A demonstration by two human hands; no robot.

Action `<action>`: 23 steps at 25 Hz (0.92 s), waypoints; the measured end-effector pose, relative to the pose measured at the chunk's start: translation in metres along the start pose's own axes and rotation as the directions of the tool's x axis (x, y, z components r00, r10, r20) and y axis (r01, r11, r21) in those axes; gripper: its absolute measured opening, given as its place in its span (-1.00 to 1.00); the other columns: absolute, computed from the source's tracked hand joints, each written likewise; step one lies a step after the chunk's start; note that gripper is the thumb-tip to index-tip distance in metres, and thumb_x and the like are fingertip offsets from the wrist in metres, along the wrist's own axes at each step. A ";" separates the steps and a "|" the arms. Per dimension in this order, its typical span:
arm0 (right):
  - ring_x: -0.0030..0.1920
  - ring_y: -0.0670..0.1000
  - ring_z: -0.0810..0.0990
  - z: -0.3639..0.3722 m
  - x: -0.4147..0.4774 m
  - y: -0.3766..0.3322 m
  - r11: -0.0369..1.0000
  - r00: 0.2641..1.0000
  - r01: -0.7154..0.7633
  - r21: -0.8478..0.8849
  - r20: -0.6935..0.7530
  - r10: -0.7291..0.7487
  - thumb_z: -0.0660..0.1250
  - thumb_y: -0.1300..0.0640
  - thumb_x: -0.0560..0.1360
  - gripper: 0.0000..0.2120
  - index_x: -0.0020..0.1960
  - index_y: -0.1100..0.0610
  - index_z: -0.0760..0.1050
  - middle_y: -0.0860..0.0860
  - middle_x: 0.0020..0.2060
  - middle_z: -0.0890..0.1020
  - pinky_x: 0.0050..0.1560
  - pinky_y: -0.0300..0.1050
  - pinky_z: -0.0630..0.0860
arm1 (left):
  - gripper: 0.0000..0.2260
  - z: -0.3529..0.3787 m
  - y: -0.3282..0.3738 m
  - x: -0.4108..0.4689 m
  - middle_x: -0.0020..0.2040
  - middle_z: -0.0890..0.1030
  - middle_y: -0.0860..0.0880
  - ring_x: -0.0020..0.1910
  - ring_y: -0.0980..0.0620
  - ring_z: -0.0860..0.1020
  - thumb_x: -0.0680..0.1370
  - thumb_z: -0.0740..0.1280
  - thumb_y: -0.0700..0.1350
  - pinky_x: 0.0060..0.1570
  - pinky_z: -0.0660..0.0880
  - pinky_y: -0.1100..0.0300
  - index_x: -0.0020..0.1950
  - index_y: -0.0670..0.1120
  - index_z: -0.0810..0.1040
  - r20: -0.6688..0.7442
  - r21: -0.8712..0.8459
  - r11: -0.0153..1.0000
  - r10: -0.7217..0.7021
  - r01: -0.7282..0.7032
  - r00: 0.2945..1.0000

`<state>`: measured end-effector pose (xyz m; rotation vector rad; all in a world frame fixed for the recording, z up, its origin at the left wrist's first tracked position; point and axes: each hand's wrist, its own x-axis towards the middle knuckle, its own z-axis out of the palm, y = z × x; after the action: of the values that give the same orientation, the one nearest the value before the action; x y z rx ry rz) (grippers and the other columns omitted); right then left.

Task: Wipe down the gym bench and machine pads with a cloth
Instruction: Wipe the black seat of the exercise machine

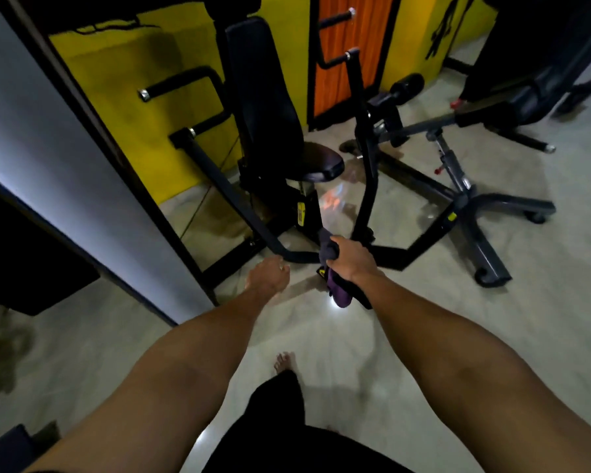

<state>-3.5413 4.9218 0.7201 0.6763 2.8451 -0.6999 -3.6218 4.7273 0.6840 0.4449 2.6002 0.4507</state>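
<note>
Near: your right hand [350, 259] grips the bunched grey-and-purple cloth [338, 295], low over the floor and touching no pad. Your left hand [268, 276] hangs relaxed, holding nothing. Step in hand, judged: approach. Spread the cloth flat before contact. Start on the rounded black padded seat [321, 162], then wipe the tall black back pad [263, 83] top down. The dark padded bench [522, 100] sits farther right

I count hands 2: my left hand [268, 276], my right hand [350, 259] | cloth [338, 297] 1 | machine pads 2: back pad [263, 90], seat pad [318, 162] | foam roller [406, 85] 1 | bare foot [284, 361] 1
</note>
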 end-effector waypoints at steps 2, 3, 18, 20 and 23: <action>0.25 0.24 0.56 -0.015 0.054 -0.001 1.000 1.000 0.029 -0.002 -0.002 -0.029 0.39 -0.01 0.52 -0.57 0.36 0.05 0.44 0.13 0.26 0.59 0.19 0.08 0.53 | -0.57 -0.026 0.017 0.043 0.46 0.43 -0.13 0.42 -0.18 0.41 0.69 0.07 0.09 0.36 0.38 -0.09 0.49 -0.05 0.37 -0.026 -0.007 1.000 -0.002 0.002 1.000; 0.25 0.23 0.57 -0.023 0.081 -0.003 0.999 0.999 0.037 -0.003 -0.001 -0.037 0.39 -0.01 0.53 -0.58 0.33 0.07 0.44 0.13 0.25 0.59 0.17 0.06 0.52 | -0.58 -0.039 0.023 0.066 0.45 0.43 -0.13 0.41 -0.19 0.41 0.69 0.07 0.08 0.36 0.39 -0.11 0.48 -0.06 0.38 -0.038 -0.010 1.000 0.003 -0.003 0.999; 0.14 0.26 0.62 -0.196 0.445 -0.106 0.922 0.922 0.385 0.039 -0.060 -0.382 0.36 0.04 0.55 -0.65 0.30 0.10 0.49 0.15 0.15 0.64 0.03 0.11 0.57 | -0.59 -0.279 0.073 0.348 0.38 0.48 -0.15 0.21 -0.16 0.51 0.72 0.09 0.07 0.00 0.44 0.10 0.51 -0.07 0.35 -0.288 -0.245 0.969 -0.059 -0.014 0.956; 0.14 0.23 0.62 -0.218 0.488 -0.126 0.908 0.907 0.418 0.030 -0.070 -0.415 0.39 0.04 0.55 -0.64 0.31 0.08 0.49 0.12 0.14 0.65 -0.03 0.03 0.55 | -0.59 -0.305 0.080 0.375 0.44 0.43 -0.15 0.31 -0.19 0.47 0.71 0.09 0.09 0.12 0.45 0.05 0.50 -0.07 0.34 -0.367 -0.187 0.982 -0.070 0.000 0.928; 0.17 0.20 0.61 -0.244 0.536 -0.146 0.880 0.881 0.473 0.038 -0.062 -0.470 0.40 0.01 0.56 -0.59 0.36 0.06 0.43 0.08 0.19 0.63 0.00 0.06 0.57 | -0.57 -0.334 0.089 0.405 0.50 0.38 -0.12 0.39 -0.20 0.43 0.70 0.10 0.10 0.22 0.43 0.00 0.52 -0.06 0.32 -0.400 -0.141 0.988 -0.109 0.056 0.910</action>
<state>-4.0906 5.1309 0.8714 -0.0136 3.0742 -0.8294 -4.1059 4.8827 0.8435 0.2111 2.9506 0.7427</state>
